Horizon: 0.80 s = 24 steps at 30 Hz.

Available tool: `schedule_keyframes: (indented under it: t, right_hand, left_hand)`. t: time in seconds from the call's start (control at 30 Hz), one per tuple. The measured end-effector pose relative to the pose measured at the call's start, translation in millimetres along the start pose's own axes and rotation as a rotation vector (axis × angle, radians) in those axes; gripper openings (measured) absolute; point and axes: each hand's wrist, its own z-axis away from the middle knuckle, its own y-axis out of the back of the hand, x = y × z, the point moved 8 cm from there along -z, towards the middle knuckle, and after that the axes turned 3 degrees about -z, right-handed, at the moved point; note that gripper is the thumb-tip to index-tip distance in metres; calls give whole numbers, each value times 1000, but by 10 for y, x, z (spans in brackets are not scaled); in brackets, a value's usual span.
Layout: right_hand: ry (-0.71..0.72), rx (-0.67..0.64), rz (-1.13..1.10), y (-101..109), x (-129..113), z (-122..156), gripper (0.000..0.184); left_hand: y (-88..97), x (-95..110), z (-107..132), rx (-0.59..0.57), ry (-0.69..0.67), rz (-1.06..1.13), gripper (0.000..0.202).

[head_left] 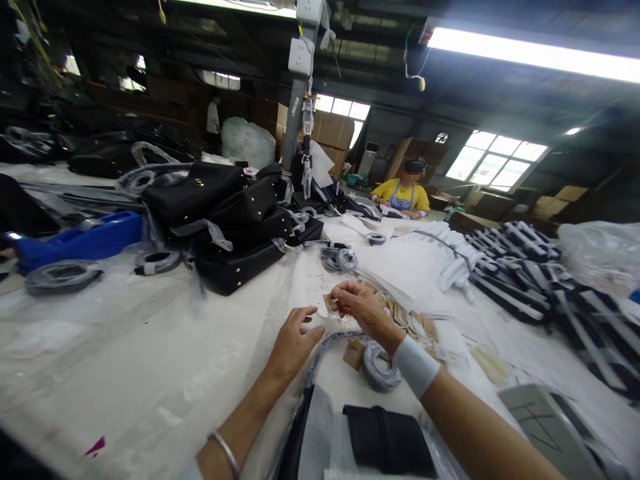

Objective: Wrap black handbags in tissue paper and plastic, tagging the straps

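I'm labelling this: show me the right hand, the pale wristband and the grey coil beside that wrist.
Right hand (364,310): head view, back of the hand.
Pale wristband (416,365): head view, outer face.
Grey coil (381,383): head view, lower ring.

No legible txt or nos

Over the tabletop (150,387), the left hand (294,341) is left of the right hand (361,308), with a slip (327,303) in the right hand's fingertips between them and a coil (369,367) on the near side, left of the right wrist. Loose slips (400,315) lie to the right of the right hand, with sheets (400,263) behind them and straps (520,293) farther right. Stacked bags (220,200) lie behind and left of the hands, a tape dispenser (83,239) left of the stack, and a co-worker (420,197) sits at the back, beyond the sheets.
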Motion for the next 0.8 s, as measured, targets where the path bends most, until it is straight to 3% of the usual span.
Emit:
schedule_keyframes:
  t: [0.13,0.27,0.37,0.53,0.8]
  right_hand:
    - [-134,-118,-806,-137,-129,279,39]
    - [-209,-137,-968,-237,-201,442,34]
    - [-245,-129,-991,-264,-204,486,33]
    - [-225,-174,-884,-202,-214,543,36]
    - [-291,-387,-403,-355,-86,635,50]
  left_hand:
    - [16,108,46,-44,-99,161,64]
    - [-4,222,129,-155,-156,217,49]
    - [-50,222,164,-244,-90,341,35]
    - [-43,189,162,-231,-19,435,38]
    - [37,304,191,-201,-37,420,36]
